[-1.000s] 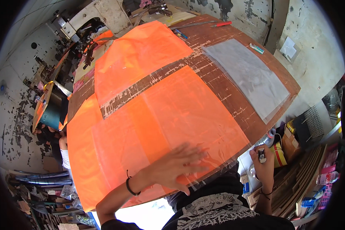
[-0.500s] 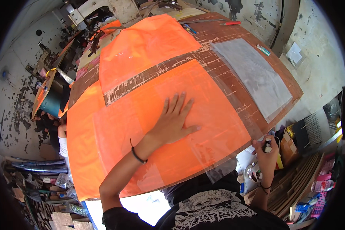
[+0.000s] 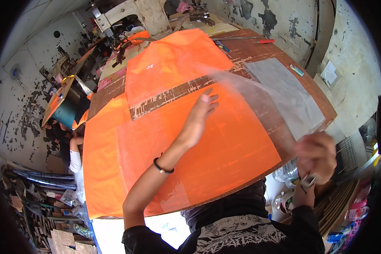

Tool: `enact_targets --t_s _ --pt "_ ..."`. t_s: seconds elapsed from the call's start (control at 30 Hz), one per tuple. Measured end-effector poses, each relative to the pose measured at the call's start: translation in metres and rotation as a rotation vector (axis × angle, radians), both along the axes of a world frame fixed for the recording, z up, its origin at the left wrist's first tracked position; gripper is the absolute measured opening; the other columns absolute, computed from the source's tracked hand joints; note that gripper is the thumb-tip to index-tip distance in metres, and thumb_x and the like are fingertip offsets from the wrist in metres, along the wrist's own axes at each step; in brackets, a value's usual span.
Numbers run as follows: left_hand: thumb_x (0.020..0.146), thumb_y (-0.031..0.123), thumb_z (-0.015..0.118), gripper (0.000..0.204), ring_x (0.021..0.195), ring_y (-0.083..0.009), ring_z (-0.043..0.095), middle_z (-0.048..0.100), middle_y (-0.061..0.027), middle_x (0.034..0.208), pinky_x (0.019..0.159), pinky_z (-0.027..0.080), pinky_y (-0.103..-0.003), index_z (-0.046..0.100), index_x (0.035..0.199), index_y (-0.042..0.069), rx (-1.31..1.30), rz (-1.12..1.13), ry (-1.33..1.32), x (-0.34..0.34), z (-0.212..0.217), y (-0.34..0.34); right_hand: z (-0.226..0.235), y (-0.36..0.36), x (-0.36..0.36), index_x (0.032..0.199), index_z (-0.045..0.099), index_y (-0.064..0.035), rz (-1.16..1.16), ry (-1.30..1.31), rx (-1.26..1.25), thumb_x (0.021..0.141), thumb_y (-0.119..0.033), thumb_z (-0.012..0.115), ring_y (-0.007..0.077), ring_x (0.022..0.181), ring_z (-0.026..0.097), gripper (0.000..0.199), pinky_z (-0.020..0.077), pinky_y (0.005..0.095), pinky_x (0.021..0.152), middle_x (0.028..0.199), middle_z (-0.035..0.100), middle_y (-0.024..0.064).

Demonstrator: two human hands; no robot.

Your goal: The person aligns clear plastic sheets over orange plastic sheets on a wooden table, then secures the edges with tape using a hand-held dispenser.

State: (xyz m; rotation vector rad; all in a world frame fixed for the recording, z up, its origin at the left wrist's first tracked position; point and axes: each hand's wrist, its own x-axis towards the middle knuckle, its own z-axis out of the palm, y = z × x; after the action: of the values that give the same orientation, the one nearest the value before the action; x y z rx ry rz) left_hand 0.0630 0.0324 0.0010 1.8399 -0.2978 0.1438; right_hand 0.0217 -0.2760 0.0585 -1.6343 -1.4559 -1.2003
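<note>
On the table lies a bright orange sheet (image 3: pixel 224 139) with a clear plastic sheet (image 3: pixel 139 148) over its left part. My left hand (image 3: pixel 197 116) is raised over its middle, fingers loosely bent and apart, with nothing visible in them. Off the table's right edge, my right hand (image 3: pixel 315 156) is closed and smeared by motion. A small tool with a metal end (image 3: pixel 309 180) sticks out below its fist; its exact kind is unclear. A blurred clear plastic piece (image 3: pixel 262 106) stretches from the orange sheet's far corner towards this hand, which seems to grip it.
Another orange sheet (image 3: pixel 173 59) lies further back. A stack of greyish clear sheets (image 3: pixel 288 89) rests on the brown, scratched tabletop (image 3: pixel 258 48) at right. Pens (image 3: pixel 221 45) and a red-handled tool (image 3: pixel 264 41) lie at the far side. A person (image 3: pixel 74 148) sits at left.
My left hand has lifted off the flat orange sheet and turned on its side. My right hand has moved right and up from the table's edge, and a clear plastic piece has shifted to the right.
</note>
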Motion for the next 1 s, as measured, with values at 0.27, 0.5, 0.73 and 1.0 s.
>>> enact_targets --t_s 0.27,0.5,0.73,1.0 --pt "0.091 0.055 0.049 0.090 0.103 -0.0362 0.063 0.050 -0.0291 0.130 0.085 0.055 -0.045 0.012 0.148 -0.005 -0.602 0.100 0.264 0.004 -0.008 0.089 -0.042 0.056 -0.028 0.093 0.062 -0.0118 0.015 0.375 -0.536 0.072 -0.015 0.067 0.0155 0.077 0.064 0.022 0.0541 0.0282 0.060 0.091 0.069 -0.0016" --pt "0.084 0.003 0.068 0.076 0.075 -0.0216 0.064 0.065 -0.0169 0.097 0.065 0.057 -0.036 0.023 0.145 -0.003 -0.176 0.531 0.262 0.018 -0.043 0.102 -0.067 0.049 -0.051 0.101 0.065 -0.0125 0.073 0.662 -0.679 0.075 -0.016 0.070 0.0158 0.078 0.066 0.026 0.0541 0.0284 0.063 0.091 0.069 -0.0003" --pt "0.081 0.011 0.072 0.052 0.085 -0.0269 0.062 0.060 -0.0175 0.104 0.074 0.052 -0.040 0.052 0.127 -0.004 0.463 0.463 -0.007 0.020 -0.052 0.087 -0.105 -0.005 -0.056 0.086 0.052 -0.0042 -0.208 1.160 0.108 0.077 -0.005 0.078 0.0165 0.076 0.066 0.027 0.0500 0.0280 0.064 0.086 0.067 0.0110" --pt "0.088 0.059 0.054 0.074 0.142 -0.0365 0.024 0.029 -0.0230 0.151 0.117 0.010 -0.054 0.043 0.142 0.009 1.062 0.382 -0.137 0.038 -0.043 0.052 -0.141 -0.040 -0.058 0.086 0.051 -0.0015 -0.471 1.556 0.313 0.089 -0.007 0.067 0.0107 0.071 0.060 0.017 0.0494 0.0277 0.064 0.073 0.056 0.0046"
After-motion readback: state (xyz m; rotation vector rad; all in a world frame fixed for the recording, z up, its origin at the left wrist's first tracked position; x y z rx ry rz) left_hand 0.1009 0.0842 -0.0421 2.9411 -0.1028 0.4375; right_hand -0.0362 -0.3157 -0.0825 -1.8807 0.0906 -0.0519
